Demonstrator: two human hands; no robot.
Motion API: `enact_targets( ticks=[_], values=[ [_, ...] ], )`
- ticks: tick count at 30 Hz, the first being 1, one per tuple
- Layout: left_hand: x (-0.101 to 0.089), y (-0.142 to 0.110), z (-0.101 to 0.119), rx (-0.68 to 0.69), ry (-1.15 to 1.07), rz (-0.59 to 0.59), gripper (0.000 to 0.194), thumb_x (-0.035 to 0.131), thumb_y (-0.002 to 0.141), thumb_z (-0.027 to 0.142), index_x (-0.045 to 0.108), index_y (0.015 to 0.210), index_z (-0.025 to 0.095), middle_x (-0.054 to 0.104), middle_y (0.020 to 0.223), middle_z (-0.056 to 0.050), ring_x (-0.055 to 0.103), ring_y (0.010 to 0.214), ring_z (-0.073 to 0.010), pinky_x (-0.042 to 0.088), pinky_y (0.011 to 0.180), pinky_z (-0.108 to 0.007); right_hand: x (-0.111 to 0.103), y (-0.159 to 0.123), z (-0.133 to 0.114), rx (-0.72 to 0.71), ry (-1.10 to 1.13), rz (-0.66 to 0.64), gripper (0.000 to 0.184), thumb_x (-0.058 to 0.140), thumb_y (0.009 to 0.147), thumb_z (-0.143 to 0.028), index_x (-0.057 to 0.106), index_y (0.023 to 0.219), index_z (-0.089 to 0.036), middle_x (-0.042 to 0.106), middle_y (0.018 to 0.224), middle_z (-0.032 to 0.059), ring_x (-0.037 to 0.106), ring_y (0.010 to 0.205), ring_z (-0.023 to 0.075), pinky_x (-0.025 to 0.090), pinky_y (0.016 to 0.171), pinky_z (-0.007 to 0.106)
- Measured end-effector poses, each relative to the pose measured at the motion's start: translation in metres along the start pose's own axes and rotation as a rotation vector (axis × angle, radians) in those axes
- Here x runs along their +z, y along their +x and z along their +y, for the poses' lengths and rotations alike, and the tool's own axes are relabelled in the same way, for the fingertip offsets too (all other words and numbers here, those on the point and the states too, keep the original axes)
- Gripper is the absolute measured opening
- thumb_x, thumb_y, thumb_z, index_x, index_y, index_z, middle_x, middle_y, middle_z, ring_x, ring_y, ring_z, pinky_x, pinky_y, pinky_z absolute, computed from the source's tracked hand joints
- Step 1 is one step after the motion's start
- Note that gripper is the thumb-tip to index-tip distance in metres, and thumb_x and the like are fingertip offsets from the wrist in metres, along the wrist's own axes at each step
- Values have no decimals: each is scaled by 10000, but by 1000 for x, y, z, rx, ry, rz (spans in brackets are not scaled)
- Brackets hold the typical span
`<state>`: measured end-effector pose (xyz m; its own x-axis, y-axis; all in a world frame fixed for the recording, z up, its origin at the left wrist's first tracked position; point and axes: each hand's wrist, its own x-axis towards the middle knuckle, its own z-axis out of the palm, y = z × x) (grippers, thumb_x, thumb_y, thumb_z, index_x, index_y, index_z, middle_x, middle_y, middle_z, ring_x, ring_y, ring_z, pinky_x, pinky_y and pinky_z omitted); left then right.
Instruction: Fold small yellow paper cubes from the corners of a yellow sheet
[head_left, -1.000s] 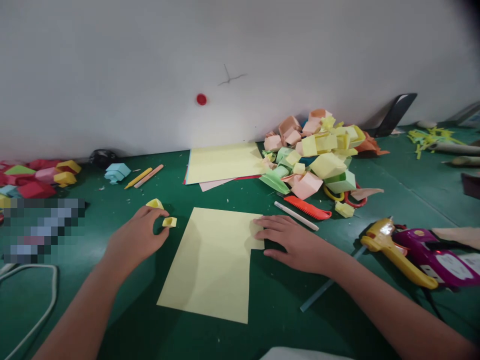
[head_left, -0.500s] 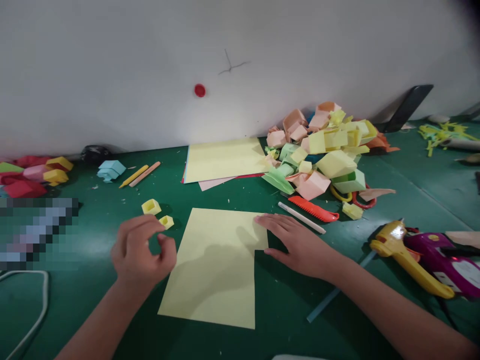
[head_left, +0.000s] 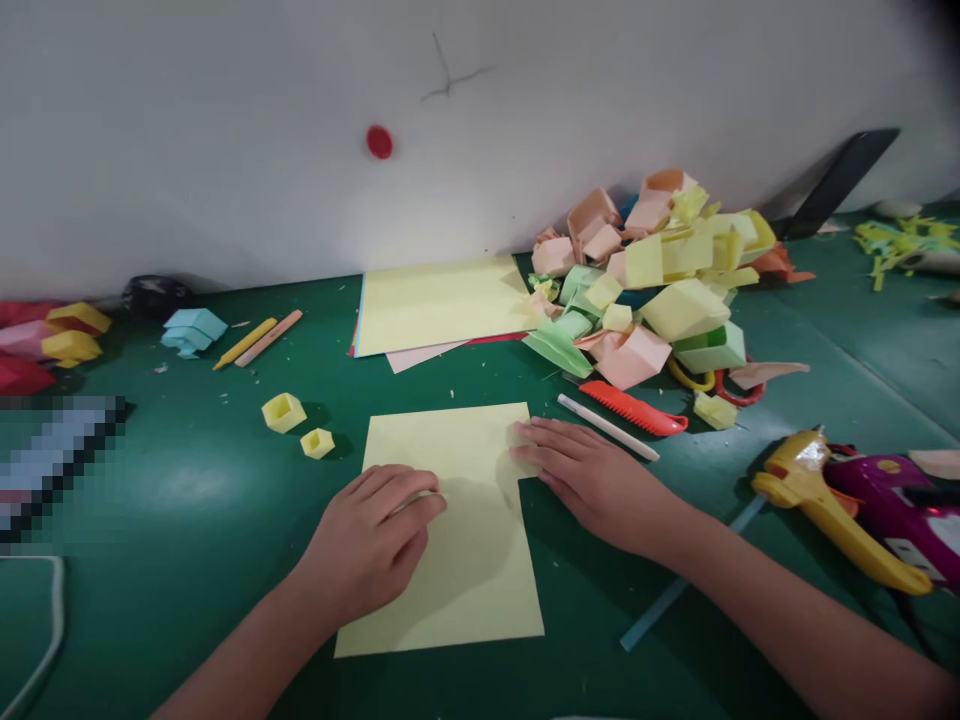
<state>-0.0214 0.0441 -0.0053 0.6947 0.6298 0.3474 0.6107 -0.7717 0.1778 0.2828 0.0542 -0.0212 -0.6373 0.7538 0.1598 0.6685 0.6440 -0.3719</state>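
A pale yellow paper sheet [head_left: 450,440] with a notch cut from its right side lies on the green table [head_left: 187,500]. My left hand [head_left: 371,540] rests on the sheet's left half, fingers loosely curled and pressing down, holding nothing. My right hand [head_left: 589,475] lies flat and open at the sheet's right edge, fingertips on the paper by the notch. Two small yellow folded paper cups [head_left: 283,411] [head_left: 317,442] sit left of the sheet, apart from my left hand.
A pile of folded paper boxes [head_left: 660,290] lies at back right, an orange cutter [head_left: 634,408] and white stick [head_left: 607,427] before it. Stacked sheets [head_left: 442,310] lie at the wall. Glue guns [head_left: 840,510] sit right; coloured boxes [head_left: 67,335] and crayons [head_left: 259,340] left.
My left hand let go near the small yellow cups and moved right onto the sheet. My right hand stayed at the sheet's right edge. The view shifted slightly downward.
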Motion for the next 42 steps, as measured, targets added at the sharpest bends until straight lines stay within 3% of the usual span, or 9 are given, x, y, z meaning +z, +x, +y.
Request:
enact_targets(
  ticks=[5, 8, 12, 20, 25, 28, 30, 36, 42],
  values=[
    [8, 28, 28, -279, -54, -129, 299, 488, 963, 256, 634, 1222, 231, 633, 1292, -74, 576, 1164, -269, 500, 959, -460, 4, 2, 2, 2, -7, 6, 428, 419, 965, -90, 570, 1350, -202, 495, 1522, 63, 417, 1420, 261, 409, 1146, 492],
    [20, 36, 38, -230, -47, -217, 404, 540, 939, 342, 579, 1325, 230, 520, 1476, -72, 465, 1330, -318, 403, 1079, -519, 6, 3, 2, 34, 11, 9, 429, 430, 970, -112, 563, 1360, -233, 497, 1522, 40, 430, 1405, 258, 423, 1132, 491],
    [29, 35, 24, -190, 47, -264, 529, 535, 942, 340, 455, 1460, 266, 373, 1593, -48, 352, 1428, -332, 338, 1114, -546, 9, 7, 1, 94, 42, -4, 503, 447, 959, -116, 508, 1428, -287, 490, 1529, 17, 454, 1378, 253, 443, 1112, 494],
    [26, 36, 6, -141, 88, -232, 537, 520, 956, 345, 431, 1483, 295, 365, 1597, -23, 355, 1423, -320, 338, 1093, -517, 3, 21, -2, 149, 62, -11, 474, 487, 977, -221, 505, 1442, -308, 503, 1518, 35, 486, 1326, 288, 426, 1100, 553],
    [25, 36, 7, -134, 26, -119, 454, 546, 935, 314, 538, 1384, 253, 478, 1524, -51, 441, 1361, -316, 363, 1057, -497, 3, 24, 0, 156, 57, -21, 448, 507, 967, -225, 536, 1408, -303, 503, 1518, 35, 501, 1298, 280, 442, 1082, 539],
    [24, 34, 10, -147, -108, 70, 222, 503, 950, 195, 671, 1094, 211, 706, 1200, -43, 606, 1108, -240, 419, 979, -428, 3, 17, 0, 143, 55, -28, 429, 502, 977, -238, 543, 1398, -307, 493, 1527, 18, 471, 1342, 283, 443, 1084, 533],
    [23, 32, 13, -153, -175, 154, 177, 515, 935, 156, 672, 1012, 183, 731, 1007, -42, 628, 927, -200, 458, 858, -377, 1, 11, -1, 120, 47, -34, 420, 495, 987, -248, 544, 1400, -309, 490, 1529, 14, 433, 1388, 287, 433, 1096, 530],
    [22, 33, 17, -101, -177, 126, 120, 563, 910, 152, 665, 975, 159, 725, 926, -42, 613, 827, -188, 491, 737, -343, -6, 2, -5, 72, 22, -66, 397, 494, 994, -240, 560, 1384, -268, 480, 1536, 18, 401, 1426, 278, 412, 1133, 498],
    [20, 27, 25, 196, -276, 379, 116, 604, 802, 53, 669, 874, 117, 723, 821, -61, 579, 681, -153, 435, 576, -283, -7, -1, -3, 64, 31, -53, 416, 504, 987, -224, 551, 1395, -287, 470, 1543, 15, 412, 1423, 293, 421, 1122, 528]
  ],
)
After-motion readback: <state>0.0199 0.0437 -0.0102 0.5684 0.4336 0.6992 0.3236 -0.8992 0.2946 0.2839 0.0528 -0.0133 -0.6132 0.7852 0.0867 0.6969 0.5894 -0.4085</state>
